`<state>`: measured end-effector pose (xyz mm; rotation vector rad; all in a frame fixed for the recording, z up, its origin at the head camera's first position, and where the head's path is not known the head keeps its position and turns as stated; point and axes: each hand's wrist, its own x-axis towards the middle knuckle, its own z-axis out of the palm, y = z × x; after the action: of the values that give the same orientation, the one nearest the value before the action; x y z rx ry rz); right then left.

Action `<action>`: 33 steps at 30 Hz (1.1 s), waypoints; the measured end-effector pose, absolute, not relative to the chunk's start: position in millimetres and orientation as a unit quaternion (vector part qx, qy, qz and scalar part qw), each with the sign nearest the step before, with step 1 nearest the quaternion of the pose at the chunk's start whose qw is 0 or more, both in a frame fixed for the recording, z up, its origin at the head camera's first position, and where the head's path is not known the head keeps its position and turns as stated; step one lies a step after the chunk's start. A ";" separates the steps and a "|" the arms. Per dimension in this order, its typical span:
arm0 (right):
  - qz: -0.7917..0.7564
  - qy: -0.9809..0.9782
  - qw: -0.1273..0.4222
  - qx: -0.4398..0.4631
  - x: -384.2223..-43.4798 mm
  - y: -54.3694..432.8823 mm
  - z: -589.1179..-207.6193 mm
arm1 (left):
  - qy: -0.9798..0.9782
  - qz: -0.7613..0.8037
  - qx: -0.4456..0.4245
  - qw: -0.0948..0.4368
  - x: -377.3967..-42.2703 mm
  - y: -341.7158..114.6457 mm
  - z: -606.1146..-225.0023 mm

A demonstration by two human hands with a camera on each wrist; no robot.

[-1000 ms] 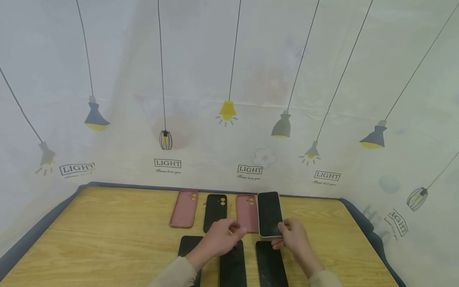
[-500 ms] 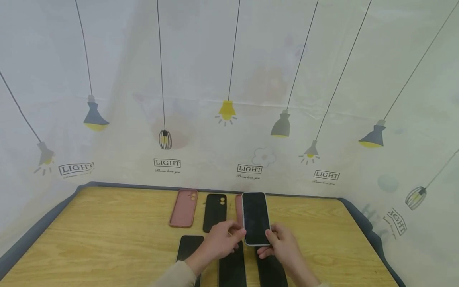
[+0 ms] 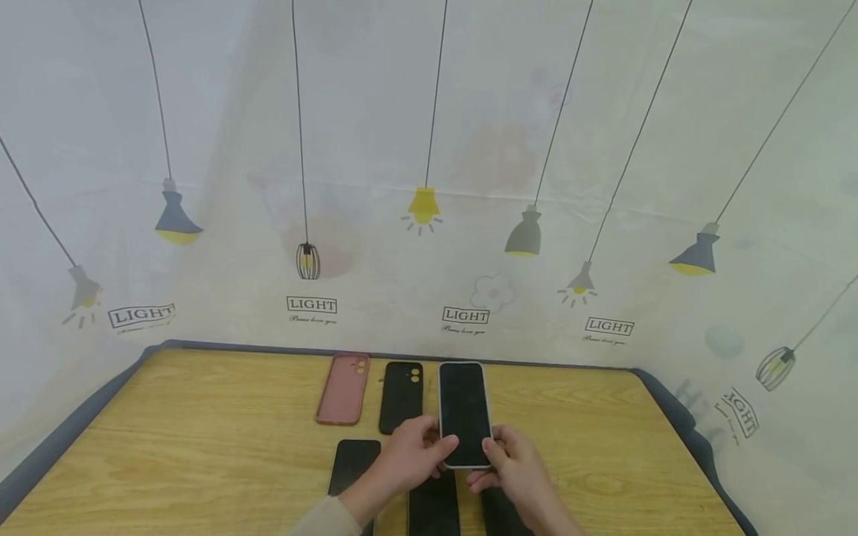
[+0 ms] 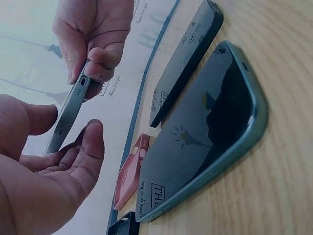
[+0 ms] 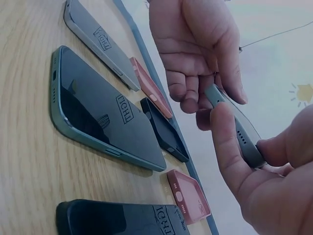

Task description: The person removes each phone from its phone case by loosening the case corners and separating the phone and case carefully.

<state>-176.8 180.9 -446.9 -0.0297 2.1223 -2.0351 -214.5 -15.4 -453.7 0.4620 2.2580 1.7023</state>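
Observation:
A smartphone (image 3: 464,406) with a pale frame and dark screen is held above the table in both hands. My left hand (image 3: 410,455) grips its lower left edge, thumb at the front and fingers behind. The right hand (image 3: 523,465) pinches the lower right corner. In the left wrist view the phone's bottom edge (image 4: 73,105) shows its charging port. Below the hands lie a left phone (image 3: 354,463), a middle phone (image 3: 434,506) and a right phone (image 3: 501,514), partly covered by the arms.
Behind lie a pink phone case (image 3: 343,391) and a black case (image 3: 401,398). Another pink case (image 5: 189,196) shows in the right wrist view; the held phone hides it from the head view. A printed curtain (image 3: 375,149) stands beyond the wooden table (image 3: 201,447).
The right hand has carried the phone leftward, from beside the pink case to in front of it. The left hand, earlier apart from the phone, now grips its left edge.

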 end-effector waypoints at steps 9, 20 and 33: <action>-0.647 0.757 0.088 -0.030 -176.7 178.3 -450.9 | 0.725 0.653 0.137 0.170 -208.3 -25.4 -461.5; -0.611 0.790 0.045 -0.022 -193.5 185.0 -445.5 | 0.719 0.664 0.130 0.156 -201.2 -33.2 -464.4; -0.580 0.807 -0.101 0.048 -219.0 172.7 -440.6 | 0.721 0.659 0.169 0.134 -190.0 -23.4 -465.0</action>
<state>-219.0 172.7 -440.6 0.1605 2.7133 -1.9487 -190.0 -23.4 -465.0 0.4885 2.0896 1.9085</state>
